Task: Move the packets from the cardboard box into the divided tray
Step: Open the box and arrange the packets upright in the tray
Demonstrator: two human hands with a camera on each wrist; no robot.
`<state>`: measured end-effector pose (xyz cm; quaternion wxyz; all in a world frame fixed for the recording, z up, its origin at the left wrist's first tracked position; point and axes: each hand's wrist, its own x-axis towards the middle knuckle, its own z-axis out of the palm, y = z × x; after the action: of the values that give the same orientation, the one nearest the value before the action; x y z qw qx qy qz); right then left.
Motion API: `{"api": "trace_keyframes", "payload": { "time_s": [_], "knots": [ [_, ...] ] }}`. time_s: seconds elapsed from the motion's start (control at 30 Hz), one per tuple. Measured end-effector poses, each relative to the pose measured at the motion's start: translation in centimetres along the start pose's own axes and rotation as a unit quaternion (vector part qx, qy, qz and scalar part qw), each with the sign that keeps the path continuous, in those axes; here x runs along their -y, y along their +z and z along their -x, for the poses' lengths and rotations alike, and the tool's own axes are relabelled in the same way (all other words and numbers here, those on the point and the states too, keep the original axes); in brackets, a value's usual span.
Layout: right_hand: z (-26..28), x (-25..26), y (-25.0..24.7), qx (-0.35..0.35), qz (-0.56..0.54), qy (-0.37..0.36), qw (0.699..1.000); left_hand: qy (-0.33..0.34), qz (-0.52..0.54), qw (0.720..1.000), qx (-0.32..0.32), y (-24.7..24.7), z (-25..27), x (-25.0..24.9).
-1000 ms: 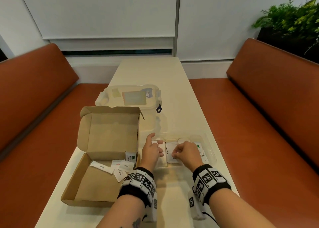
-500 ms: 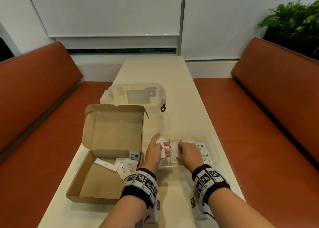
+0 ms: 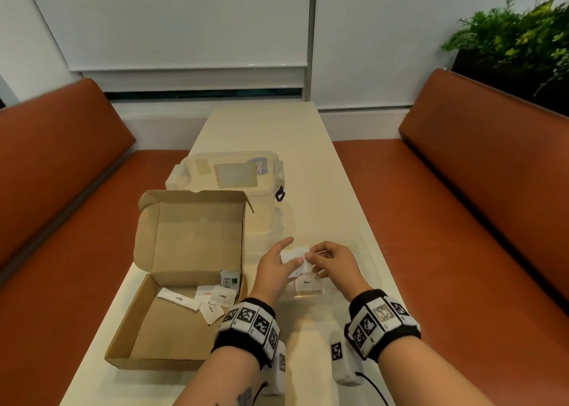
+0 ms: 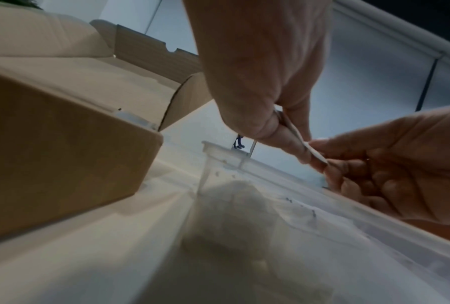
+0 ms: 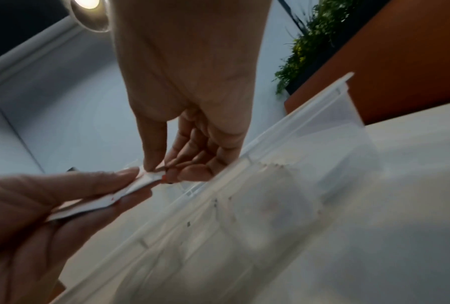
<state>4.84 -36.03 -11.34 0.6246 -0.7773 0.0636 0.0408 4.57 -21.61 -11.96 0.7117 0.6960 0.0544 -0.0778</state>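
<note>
Here both hands meet above the clear divided tray, which sits on the table just right of the open cardboard box. The left hand pinches a small stack of white packets between thumb and fingers, and the right hand pinches the stack's right edge with thumb and fingertips, the other fingers curled. In the tray under the hands lies a pepper packet. Several loose packets lie in the box's near right corner, one stevia sachet standing against the wall. A lidded plastic container sits beyond the box.
</note>
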Motion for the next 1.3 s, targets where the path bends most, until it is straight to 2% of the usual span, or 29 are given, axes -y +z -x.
{"api": "trace_keyframes", "payload": {
  "time_s": [0.07,0.2,0.27,0.4,0.5,0.63,0.73,0.87,1.0,1.13,1.3],
  "knots": [
    [0.3,-0.1,-0.5,0.008,-0.028,0.014,0.999,0.002,-0.017,1.0,-0.012,0.4,-0.1,0.1],
    [0.6,-0.5,-1.6,-0.048,-0.134,0.048,0.989,-0.019,0.038,0.999,-0.016,1.4,-0.2,0.4],
    [0.8,-0.7,-2.0,-0.053,-0.196,0.062,0.977,-0.02,0.048,0.999,-0.01,1.8,-0.2,0.5],
    [1.1,-1.1,-2.6,-0.032,-0.233,0.075,0.969,0.006,-0.015,1.0,-0.001,2.5,0.0,0.2],
    [1.2,-1.1,-2.9,-0.026,-0.166,0.053,0.984,0.018,-0.052,0.998,-0.005,2.7,0.0,0.1],
    [0.8,-0.3,-3.9,-0.017,0.027,-0.044,0.999,0.021,-0.091,0.996,0.006,3.0,0.0,0.2],
    [0.5,0.1,-4.4,0.035,0.147,-0.063,0.987,0.025,-0.099,0.995,0.004,3.2,0.1,0.5],
    [0.4,-0.7,-5.0,-0.01,0.206,-0.038,0.978,-0.002,-0.059,0.998,-0.036,3.2,-0.2,0.8],
    [0.6,-1.8,-4.7,-0.014,0.296,-0.019,0.955,-0.026,-0.018,0.998,-0.054,3.2,-0.3,1.4],
    [0.9,-2.6,-4.0,-0.03,0.356,-0.021,0.934,-0.032,-0.008,0.998,-0.058,3.2,-0.2,1.7],
    [0.9,-2.7,-3.4,-0.056,0.382,-0.043,0.921,-0.034,0.007,0.997,-0.063,3.1,-0.3,2.0]
  ]
}}
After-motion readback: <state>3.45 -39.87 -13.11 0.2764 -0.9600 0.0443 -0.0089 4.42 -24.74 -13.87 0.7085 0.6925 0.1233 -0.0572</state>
